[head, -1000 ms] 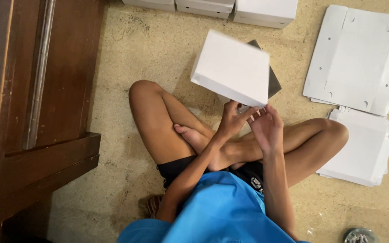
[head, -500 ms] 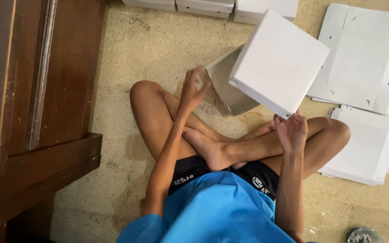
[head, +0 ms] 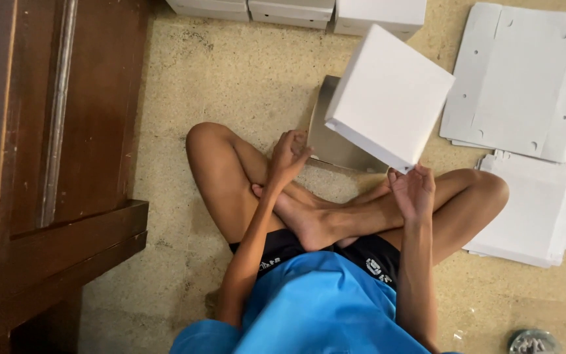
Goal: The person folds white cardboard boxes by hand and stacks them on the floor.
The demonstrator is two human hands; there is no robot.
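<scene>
White cardboard box (head: pixel 388 95) sits tilted in the upper middle of the frame, pinched at its lowest corner by my right hand (head: pixel 414 191). My left hand (head: pixel 288 157) is loosely curled, holding nothing. I judge that one-corner grip weak; the box could tip onto the grey tray (head: pixel 335 141) below.

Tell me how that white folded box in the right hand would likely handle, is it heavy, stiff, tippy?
The white box is probably light: the right hand holds it up alone by one lower corner. It looks fairly stiff, since its faces stay flat. Gripped that far off-centre and tilted, it may swing or slip from the fingers.
</scene>
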